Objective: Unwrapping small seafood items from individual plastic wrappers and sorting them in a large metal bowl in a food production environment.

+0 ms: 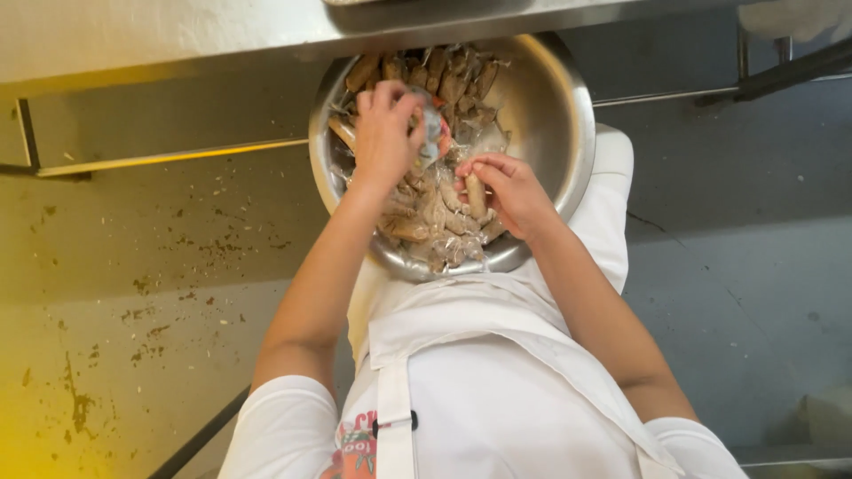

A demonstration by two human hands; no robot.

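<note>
Biggest worry for me is that big steel bowl (pixel 568 133): it looks like it's resting on the person's lap against the white apron (pixel 479 355), half tucked under the metal table edge (pixel 266 35), so one hard tug could probably tip it onto the stained floor (pixel 133 293). It's heaped with brownish sausage-like pieces (pixel 444 75) in clear wrap, and that stuff looks slippery. The left hand (pixel 383 133) has its fingers curled tight, pinching a crumpled bit of wrapper (pixel 432 131) over the pile. The right hand (pixel 510 191) pinches one pale sausage (pixel 476 193) between thumb and fingertips just above the heap; a loose grip and I'd guess it drops back in.
</note>
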